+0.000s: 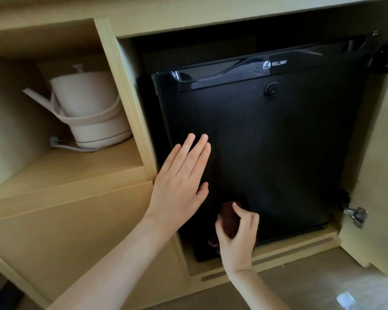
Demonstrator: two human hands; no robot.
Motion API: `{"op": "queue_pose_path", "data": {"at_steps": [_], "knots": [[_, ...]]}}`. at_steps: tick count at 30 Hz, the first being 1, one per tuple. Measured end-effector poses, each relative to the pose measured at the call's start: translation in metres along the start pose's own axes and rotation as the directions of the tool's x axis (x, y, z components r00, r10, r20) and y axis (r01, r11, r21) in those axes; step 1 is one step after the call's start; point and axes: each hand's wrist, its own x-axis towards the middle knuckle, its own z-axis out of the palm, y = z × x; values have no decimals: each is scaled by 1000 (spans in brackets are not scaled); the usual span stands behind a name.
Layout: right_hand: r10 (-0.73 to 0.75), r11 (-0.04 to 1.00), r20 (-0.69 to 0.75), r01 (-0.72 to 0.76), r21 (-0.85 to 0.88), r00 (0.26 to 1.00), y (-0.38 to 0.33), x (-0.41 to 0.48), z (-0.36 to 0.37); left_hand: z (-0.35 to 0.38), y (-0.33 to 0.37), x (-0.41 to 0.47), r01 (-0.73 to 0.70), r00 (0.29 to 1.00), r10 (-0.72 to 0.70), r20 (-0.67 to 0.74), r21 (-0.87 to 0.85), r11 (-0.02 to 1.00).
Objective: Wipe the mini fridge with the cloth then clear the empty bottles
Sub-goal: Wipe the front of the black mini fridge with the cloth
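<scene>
Two hands (179, 175) (238, 238); one fridge (267, 142), cloth (230, 212), kettle (85, 104)

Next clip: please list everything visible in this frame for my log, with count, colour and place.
black mini fridge with a WELLWAY logo: one, black, door closed, in the cabinet's right compartment.
light wooden cabinet: one, pale tan, around the fridge; its door stands open at right.
cream electric kettle on its base: one, cream, on the open shelf at left, cord beside it.
metal hinges: two, silver, on the open door.
dark red-brown cloth: one, low on the fridge door.
clear plastic item: one, blurred, bottom right corner; cannot tell what it is.
left hand: fingers straight, flat at the fridge door.
right hand: grips the cloth.
</scene>
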Motion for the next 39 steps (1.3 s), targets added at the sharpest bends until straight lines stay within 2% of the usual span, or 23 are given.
{"op": "queue_pose_path", "data": {"at_steps": [3, 6, 11, 14, 17, 22, 26, 29, 31, 35, 39], "knots": [[65, 991, -37, -60, 116, 997, -10, 4, -1, 0, 1, 0, -4, 1000, 4, -8, 1, 1000], [71, 969, -40, -59, 241, 997, -34, 23, 7, 1, 0, 1, -15, 1000, 15, -12, 16, 1000], [79, 982, -48, -70, 175, 996, -24, 2, 16, 6, -2, -1, -18, 1000, 18, -17, 19, 1000], [248, 952, -41, -235, 198, 968, -7, -30, 16, 7, -2, -1, -21, 1000, 22, -19, 24, 999], [311, 924, -86, -279, 262, 947, -16, -32, 20, 7, -1, 0, -12, 999, 12, -41, 11, 1000], [242, 894, -99, -182, 409, 965, -48, -2, 29, 9, 4, 5, 75, 988, -83, -130, -68, 995], [168, 947, -11, -158, 278, 986, -22, -29, 27, 13, 5, 5, 92, 982, -106, -158, -95, 991], [255, 953, 15, -254, 169, 967, 2, -57, 22, 14, 3, 5, 92, 981, -104, -163, -83, 992], [306, 936, -13, -299, 186, 952, -2, -58, 24, 14, 4, 5, 87, 982, -99, -163, -80, 993], [263, 910, -49, -230, 346, 964, -34, -37, 36, 14, 4, 5, 79, 981, -90, -170, -67, 995], [224, 937, -43, -203, 284, 974, -33, -40, 43, 15, 2, 4, 71, 983, -80, -163, -60, 996]]}}
